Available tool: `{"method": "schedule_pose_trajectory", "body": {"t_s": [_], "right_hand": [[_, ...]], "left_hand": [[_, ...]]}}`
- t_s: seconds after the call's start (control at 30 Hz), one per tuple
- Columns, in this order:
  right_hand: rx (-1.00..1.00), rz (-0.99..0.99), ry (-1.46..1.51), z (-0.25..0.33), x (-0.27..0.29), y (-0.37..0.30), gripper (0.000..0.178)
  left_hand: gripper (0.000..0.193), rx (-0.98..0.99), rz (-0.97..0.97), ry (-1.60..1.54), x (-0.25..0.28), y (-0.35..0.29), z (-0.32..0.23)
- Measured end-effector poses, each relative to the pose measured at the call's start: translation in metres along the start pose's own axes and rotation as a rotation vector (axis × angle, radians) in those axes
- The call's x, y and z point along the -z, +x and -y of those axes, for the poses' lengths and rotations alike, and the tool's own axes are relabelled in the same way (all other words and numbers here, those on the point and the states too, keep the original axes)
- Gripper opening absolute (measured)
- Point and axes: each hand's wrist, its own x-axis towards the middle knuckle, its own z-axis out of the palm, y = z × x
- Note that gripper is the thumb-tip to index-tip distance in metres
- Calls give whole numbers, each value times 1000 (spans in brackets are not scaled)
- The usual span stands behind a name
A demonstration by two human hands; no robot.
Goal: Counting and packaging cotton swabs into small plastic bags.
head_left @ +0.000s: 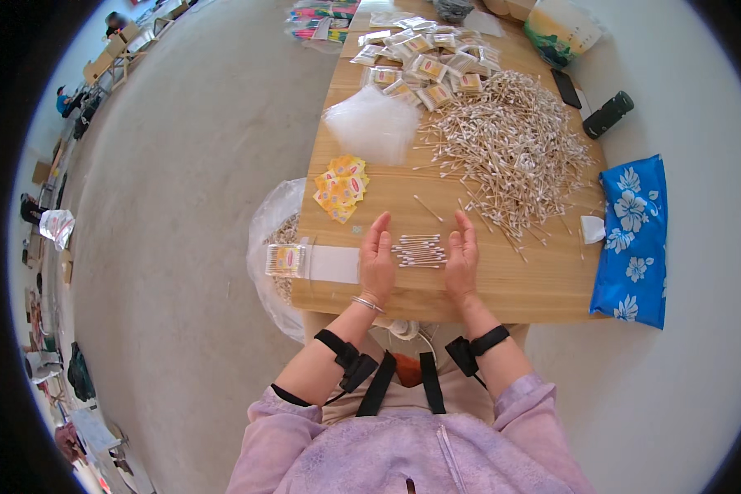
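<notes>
A small row of cotton swabs [420,251] lies side by side on the wooden table [502,288] near its front edge. My left hand [377,262] stands on edge at the row's left end, fingers stretched forward. Facing it from the right end is my right hand [462,259], also with straight fingers and palm turned inward. Neither hand grips anything; whether the palms touch the swab tips I cannot tell. One loose swab [428,207] lies just beyond. Left of my left hand, a filled swab packet [285,260] rests at the end of a white strip [334,263] by the table's left edge.
A large heap of swabs [514,148] covers the right side. Yellow cards [342,188], clear plastic bags [375,123] and filled packets [428,66] lie farther back. A blue flowered pouch [634,243] and a black cylinder [608,114] sit along the right. A plastic-lined bin [263,222] stands left.
</notes>
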Motion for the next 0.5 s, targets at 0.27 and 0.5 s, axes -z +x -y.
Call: {"method": "schedule_pose_trajectory", "body": {"t_s": [0.27, 0.5], "right_hand": [[136, 84, -11, -13, -23, -12, 44], [311, 388, -703, -4, -2, -7, 47]], "left_hand": [[46, -59, 50, 5, -9, -3, 4], [54, 24, 37, -255, -4, -1, 7]]}}
